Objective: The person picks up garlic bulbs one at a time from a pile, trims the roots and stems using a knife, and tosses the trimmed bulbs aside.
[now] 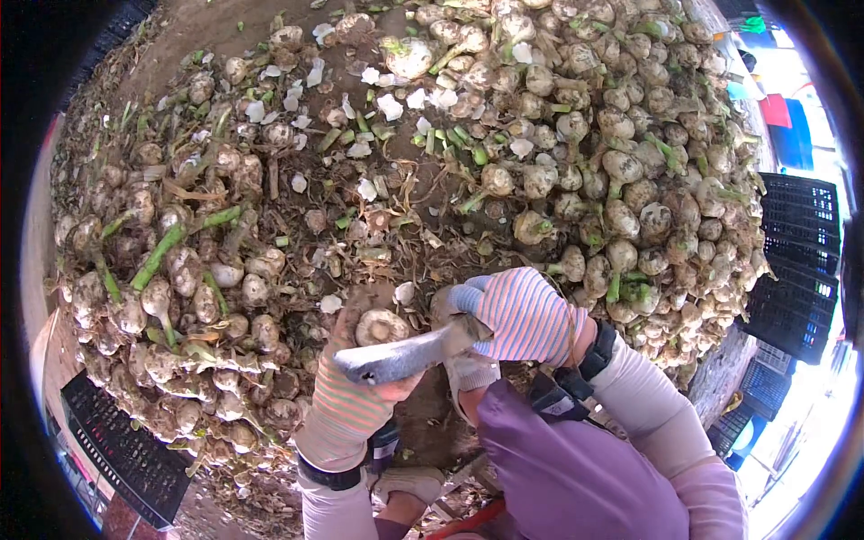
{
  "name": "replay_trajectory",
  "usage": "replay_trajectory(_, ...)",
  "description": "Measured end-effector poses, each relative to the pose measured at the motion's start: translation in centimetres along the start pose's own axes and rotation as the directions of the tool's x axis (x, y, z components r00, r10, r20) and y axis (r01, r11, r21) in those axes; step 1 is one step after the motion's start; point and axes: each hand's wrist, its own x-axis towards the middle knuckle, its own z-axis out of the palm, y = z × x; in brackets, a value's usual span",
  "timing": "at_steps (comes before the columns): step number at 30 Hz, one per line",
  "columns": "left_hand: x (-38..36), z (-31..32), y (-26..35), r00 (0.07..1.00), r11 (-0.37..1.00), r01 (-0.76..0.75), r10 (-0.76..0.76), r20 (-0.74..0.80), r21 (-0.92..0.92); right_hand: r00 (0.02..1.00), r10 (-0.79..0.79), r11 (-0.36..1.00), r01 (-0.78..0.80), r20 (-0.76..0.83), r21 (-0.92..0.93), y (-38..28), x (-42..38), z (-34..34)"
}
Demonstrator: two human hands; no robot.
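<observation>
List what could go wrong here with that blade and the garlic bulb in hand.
The knife in the right hand lies right against the left hand gripping the garlic bulb; a slip could cut through the thin striped glove. Soil on the bulb may loosen the grip. Cut stems and skins underfoot could cause a stumble.

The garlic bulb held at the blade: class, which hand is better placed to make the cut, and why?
Probably the right hand: it grips the knife, whose blade lies beside the garlic bulb. The left hand is occupied holding that bulb.
</observation>
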Motion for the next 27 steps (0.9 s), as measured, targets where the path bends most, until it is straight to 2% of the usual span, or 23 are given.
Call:
replay_trajectory(1, -1.0, 0.8, -0.6, 0.973, 0.952, -0.199, 0.163, 0.164, 0.232, 1.000, -0.011, 1.000, 0.012, -0.027, 0.025, -0.2, 0.0, 0.0)
replay_trajectory(2, -1.6, 1.1, -0.9, 0.894, 0.814, -0.410, 0.271, 0.355, 0.411, 1.000, -0.009, 1.000, 0.010, -0.025, 0.027, -0.2, 0.1, 0.1)
replay_trajectory(4, -1.0, 1.1, -0.5, 0.911, 0.836, -0.371, 0.244, 0.331, 0.404, 1.000, -0.009, 1.000, 0.009, 0.000, -0.017, -0.1, 0.2, 0.4)
replay_trajectory(6, -0.3, 1.1, -0.2, 0.992, 0.931, -0.115, 0.128, -0.015, 0.347, 1.000, 0.022, 1.000, -0.023, 0.021, 0.017, -0.2, 0.2, 0.5)
replay_trajectory(7, -0.5, 1.3, -0.5, 0.992, 0.931, -0.113, 0.126, -0.015, 0.347, 0.999, -0.013, 1.000, 0.012, 0.045, 0.016, -0.3, 0.2, 0.3)
replay_trajectory(8, -0.9, 1.6, -1.0, 0.942, 0.670, -0.325, 0.291, 0.166, 0.668, 0.996, -0.049, 0.999, 0.048, 0.069, 0.016, -0.3, 0.3, 0.3)
replay_trajectory(9, -1.1, 1.8, -1.3, 0.850, 0.267, -0.492, 0.356, 0.389, 0.829, 0.986, -0.121, 0.988, 0.131, -0.113, 0.077, -0.3, 0.1, 0.9)
replay_trajectory(10, -1.1, 1.7, -1.2, 0.850, 0.268, -0.491, 0.356, 0.388, 0.829, 0.986, -0.121, 0.988, 0.130, -0.112, 0.078, -0.3, 0.1, 0.9)
replay_trajectory(12, -1.0, 1.5, -0.9, 0.937, 0.481, -0.333, 0.267, 0.226, 0.811, 0.992, -0.116, 0.990, 0.120, -0.053, 0.071, -0.3, 0.1, 0.9)
replay_trajectory(13, -0.9, 1.2, -1.3, 0.937, 0.482, -0.333, 0.267, 0.226, 0.810, 0.992, -0.116, 0.990, 0.120, -0.052, 0.071, -0.2, 0.1, 1.0)
replay_trajectory(15, -0.6, 0.7, -2.4, 0.878, 0.444, -0.464, 0.343, 0.333, 0.766, 0.993, -0.101, 0.975, 0.112, -0.067, 0.193, 0.3, 0.2, 1.7)
replay_trajectory(16, -0.9, 0.9, -2.4, 0.879, 0.446, -0.464, 0.342, 0.333, 0.765, 0.993, -0.100, 0.975, 0.111, -0.065, 0.192, 0.6, 0.1, 2.1)
replay_trajectory(18, -1.7, 1.7, -2.4, 0.979, 0.579, -0.170, 0.192, 0.069, 0.798, 0.997, -0.078, 0.991, 0.079, -0.016, 0.111, 1.8, 0.0, 3.1)
replay_trajectory(19, -1.7, 0.9, -2.6, 0.943, 0.389, -0.311, 0.238, 0.231, 0.867, 0.989, -0.094, 0.977, 0.115, -0.118, 0.179, 2.5, -0.1, 3.7)
replay_trajectory(20, -2.2, 1.5, -2.7, 0.944, 0.390, -0.311, 0.236, 0.232, 0.867, 0.989, -0.092, 0.978, 0.112, -0.118, 0.177, 3.5, -0.2, 3.8)
replay_trajectory(21, -3.3, 2.8, -2.8, 0.908, 0.089, -0.345, 0.284, 0.308, 0.934, 0.995, 0.034, 0.990, -0.020, -0.096, 0.138, 4.8, -0.6, 3.4)
replay_trajectory(22, -4.3, 3.8, -2.9, 0.869, -0.220, -0.334, 0.305, 0.390, 0.917, 0.984, 0.160, 0.983, -0.152, -0.078, 0.100, 5.5, -1.2, 3.3)
replay_trajectory(23, -4.6, 4.6, -3.2, 0.890, -0.079, -0.289, 0.344, 0.299, 0.954, 0.966, 0.206, 0.967, -0.176, -0.157, 0.187, 5.6, -1.9, 3.4)
replay_trajectory(24, -4.4, 4.4, -3.0, 0.885, -0.083, -0.290, 0.355, 0.300, 0.953, 0.937, 0.256, 0.943, -0.189, -0.236, 0.273, 5.4, -2.6, 3.4)
replay_trajectory(25, -3.6, 3.8, -2.8, 0.831, -0.021, -0.383, 0.429, 0.354, 0.924, 0.932, 0.250, 0.913, -0.137, -0.261, 0.385, 5.0, -3.0, 3.1)
replay_trajectory(26, -2.8, 3.3, -2.5, 0.770, 0.037, -0.475, 0.501, 0.395, 0.879, 0.932, 0.243, 0.917, -0.130, -0.270, 0.377, 4.6, -2.9, 2.8)
replay_trajectory(27, -2.2, 2.8, -1.9, 0.730, 0.038, -0.582, 0.464, 0.502, 0.812, 0.936, 0.255, 0.897, -0.135, -0.244, 0.421, 4.0, -2.9, 2.8)
